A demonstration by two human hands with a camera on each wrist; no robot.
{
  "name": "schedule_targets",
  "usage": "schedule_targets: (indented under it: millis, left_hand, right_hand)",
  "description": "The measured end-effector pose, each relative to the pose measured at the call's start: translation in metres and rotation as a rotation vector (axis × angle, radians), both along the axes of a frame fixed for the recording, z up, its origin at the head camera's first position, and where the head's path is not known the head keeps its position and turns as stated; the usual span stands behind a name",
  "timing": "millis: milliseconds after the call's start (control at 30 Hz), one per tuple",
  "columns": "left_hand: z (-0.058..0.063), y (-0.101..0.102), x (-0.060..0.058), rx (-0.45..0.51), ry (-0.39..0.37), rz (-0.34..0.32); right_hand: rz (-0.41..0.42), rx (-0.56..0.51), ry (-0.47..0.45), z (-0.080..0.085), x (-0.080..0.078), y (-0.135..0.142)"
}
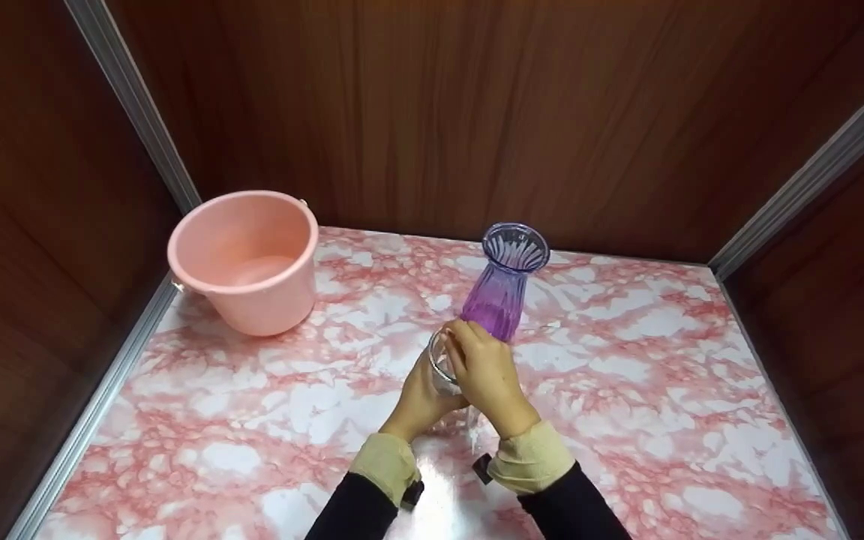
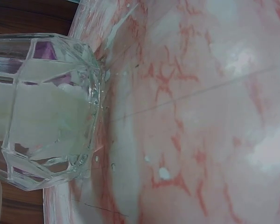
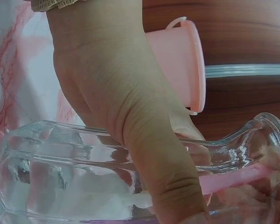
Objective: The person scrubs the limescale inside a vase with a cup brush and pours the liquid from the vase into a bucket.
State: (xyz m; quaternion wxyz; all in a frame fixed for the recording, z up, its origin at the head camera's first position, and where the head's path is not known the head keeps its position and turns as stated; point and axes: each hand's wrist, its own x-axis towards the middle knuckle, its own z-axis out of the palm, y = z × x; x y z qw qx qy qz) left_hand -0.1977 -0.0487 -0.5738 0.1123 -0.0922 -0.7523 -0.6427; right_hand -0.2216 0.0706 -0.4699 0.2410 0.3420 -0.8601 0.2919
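Note:
My left hand [image 1: 418, 401] grips a clear glass vase [image 2: 51, 116] round its body, tilted over the table. In the right wrist view the left thumb lies across the vase, and its flared mouth points right. Through the glass shows a pink-handled bottle brush [image 3: 233, 179], with a pale, soft-looking mass at the vase's base end. My right hand [image 1: 488, 379] is at the vase's mouth with fingers curled inside the rim, holding the brush's handle; the fingertips are mostly hidden. Just beyond the right hand stands a ribbed glass vase [image 1: 503, 292], blue above and purple below.
A pink bucket [image 1: 263, 300] stands at the back left near the corner. The red-and-white marbled tabletop [image 1: 627, 420] carries water drops [image 2: 164, 173] close to the clear vase. Brown wood-grain panels [image 1: 417, 112] with metal edge strips wall in the back and both sides.

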Motion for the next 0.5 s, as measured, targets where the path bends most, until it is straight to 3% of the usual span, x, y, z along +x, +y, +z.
schedule_targets:
  millis: [500]
  left_hand:
    - [0.0016,0.0017,0.0018,0.071,0.026,-0.003]
  right_hand:
    - [0.028,0.005,-0.033,0.0014,-0.0008,0.0015]
